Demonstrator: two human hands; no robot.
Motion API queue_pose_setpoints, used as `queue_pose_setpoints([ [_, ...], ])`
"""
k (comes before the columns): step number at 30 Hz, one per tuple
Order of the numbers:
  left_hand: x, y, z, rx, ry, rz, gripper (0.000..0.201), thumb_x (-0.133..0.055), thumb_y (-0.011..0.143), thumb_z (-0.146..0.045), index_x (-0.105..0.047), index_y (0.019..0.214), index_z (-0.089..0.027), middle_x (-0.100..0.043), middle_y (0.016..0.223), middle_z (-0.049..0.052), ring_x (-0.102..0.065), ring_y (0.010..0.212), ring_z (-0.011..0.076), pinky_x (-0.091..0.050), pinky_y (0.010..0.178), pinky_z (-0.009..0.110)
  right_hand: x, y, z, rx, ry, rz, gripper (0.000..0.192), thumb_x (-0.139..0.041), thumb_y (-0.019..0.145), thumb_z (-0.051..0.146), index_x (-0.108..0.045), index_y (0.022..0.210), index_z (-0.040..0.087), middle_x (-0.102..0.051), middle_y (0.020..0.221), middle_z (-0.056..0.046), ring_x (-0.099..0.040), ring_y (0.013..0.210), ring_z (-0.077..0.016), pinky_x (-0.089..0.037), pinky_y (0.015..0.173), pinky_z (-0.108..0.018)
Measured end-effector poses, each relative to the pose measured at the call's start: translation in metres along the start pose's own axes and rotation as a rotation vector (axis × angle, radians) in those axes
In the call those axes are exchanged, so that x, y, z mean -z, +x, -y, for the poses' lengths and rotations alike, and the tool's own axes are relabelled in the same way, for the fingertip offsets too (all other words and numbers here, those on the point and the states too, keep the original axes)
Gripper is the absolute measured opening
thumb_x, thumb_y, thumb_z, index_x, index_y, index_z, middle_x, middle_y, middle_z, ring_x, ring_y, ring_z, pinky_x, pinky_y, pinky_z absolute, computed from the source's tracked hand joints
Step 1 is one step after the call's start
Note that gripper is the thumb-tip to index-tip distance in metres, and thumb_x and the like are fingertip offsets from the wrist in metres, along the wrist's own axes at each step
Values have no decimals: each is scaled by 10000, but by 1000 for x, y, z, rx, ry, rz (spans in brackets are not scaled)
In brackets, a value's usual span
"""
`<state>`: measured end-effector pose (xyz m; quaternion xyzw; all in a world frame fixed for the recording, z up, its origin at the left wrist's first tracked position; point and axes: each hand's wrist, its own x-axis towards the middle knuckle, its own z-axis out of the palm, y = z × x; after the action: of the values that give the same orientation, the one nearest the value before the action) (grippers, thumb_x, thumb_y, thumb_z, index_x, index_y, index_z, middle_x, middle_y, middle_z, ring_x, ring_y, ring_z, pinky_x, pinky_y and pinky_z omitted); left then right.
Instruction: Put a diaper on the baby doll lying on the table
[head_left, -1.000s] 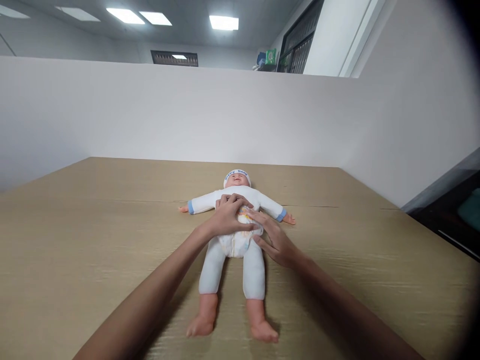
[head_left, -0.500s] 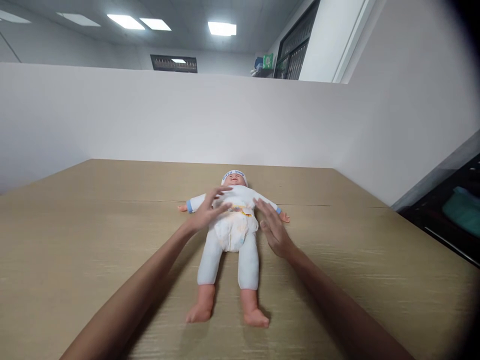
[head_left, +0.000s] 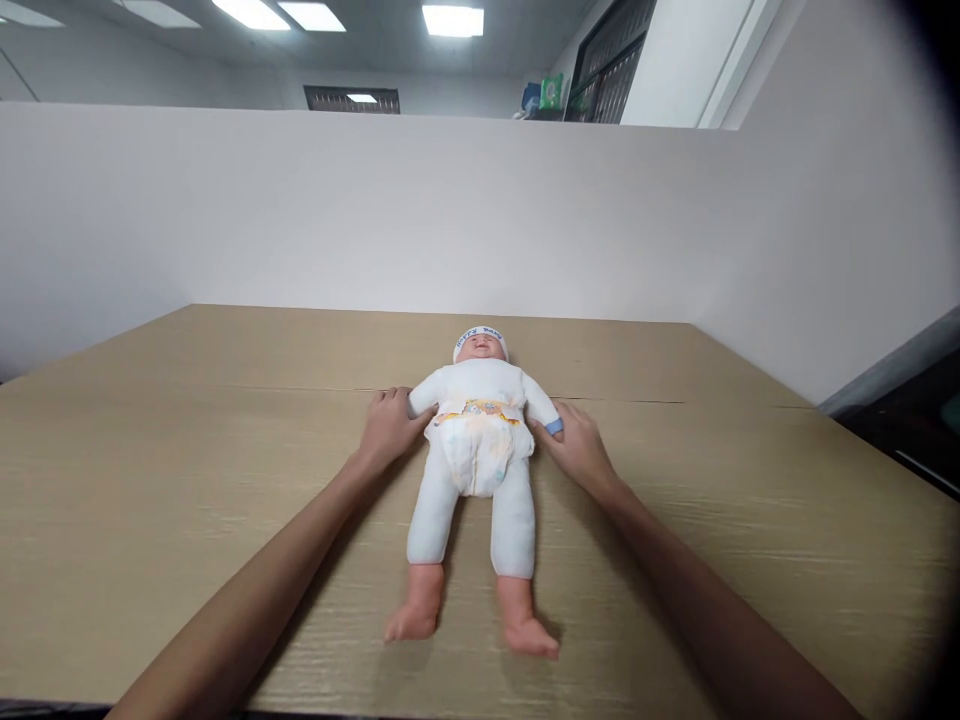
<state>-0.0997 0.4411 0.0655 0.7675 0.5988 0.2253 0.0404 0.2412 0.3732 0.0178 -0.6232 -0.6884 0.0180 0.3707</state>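
Pale wood grain covers the table (head_left: 187, 480), and a baby doll (head_left: 480, 440) lies on its back near the middle, head pointing away from the person and bare feet toward them. It wears a white suit with blue cuffs, a white cap (head_left: 481, 337) with blue lettering, and a diaper (head_left: 478, 450) with a coloured strip along the waistband.

The left hand (head_left: 388, 427) rests on the table just beside the doll's side and is closed over the doll's hand and cuff, pressing that arm in against the body. The right hand (head_left: 579, 445) does the same on the other side: its fingers are wrapped around the doll's wrist just below the blue cuff, holding that arm down along the trunk. Both forearms stretch in from the near edge, one on each side of the doll's legs, which lie slightly apart and flat on the wood.

White partition walls (head_left: 375, 210) stand behind and to the right of the table, with ceiling lights (head_left: 452, 18) above them.
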Motion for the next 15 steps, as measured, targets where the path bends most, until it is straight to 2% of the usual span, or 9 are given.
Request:
queue_pose_setpoints([
  [4, 14, -14, -30, 89, -170, 80, 581, -576, 930, -683, -678, 1162, -161, -770, 1180, 175, -702, 1065, 357, -510, 833, 388, 5, -10, 30, -82, 152, -25, 400, -543, 997, 416, -696, 1279, 177, -761, 1216, -171, -692, 1077, -332, -556, 926, -444],
  [6, 30, -31, -45, 103, -228, 52, 549, -590, 929, -677, -670, 1148, -180, -777, 1149, 143, -713, 1037, 341, -505, 805, 372, 19, -21, 39, -117, 297, -55, 380, -575, 948, 372, -702, 1262, 200, -764, 1243, -152, -692, 1092, -326, -562, 948, -449],
  [8, 48, -61, -61, 104, -266, 4, 510, -588, 943, -679, -663, 1098, -198, -774, 1080, 109, -714, 986, 324, -506, 791, 374, 41, -37, 45, -134, 455, -59, 394, -613, 920, 360, -706, 1278, 224, -767, 1278, -130, -693, 1115, -325, -569, 973, -454],
  [11, 68, -136, -80, 82, -342, -76, 476, -586, 969, -681, -653, 1087, -225, -760, 1040, 76, -706, 958, 311, -531, 801, 399, 83, -78, 50, -184, 583, -9, 478, -691, 907, 409, -688, 1359, 252, -764, 1313, -107, -695, 1146, -341, -589, 968, -444],
  [13, 73, -205, -87, 68, -416, -100, 410, -629, 967, -631, -660, 1146, -263, -761, 1073, 65, -709, 993, 318, -569, 827, 431, 114, -116, 51, -231, 573, 64, 488, -704, 922, 477, -692, 1362, 265, -783, 1213, -87, -712, 1078, -339, -606, 894, -420],
  [15, 75, -279, -87, 65, -492, -37, 366, -686, 943, -559, -676, 1236, -341, -764, 1142, 52, -720, 1045, 336, -614, 837, 471, 142, -161, 50, -211, 561, 143, 485, -650, 959, 529, -687, 1384, 297, -779, 1157, -80, -718, 1068, -348, -607, 853, -413],
])
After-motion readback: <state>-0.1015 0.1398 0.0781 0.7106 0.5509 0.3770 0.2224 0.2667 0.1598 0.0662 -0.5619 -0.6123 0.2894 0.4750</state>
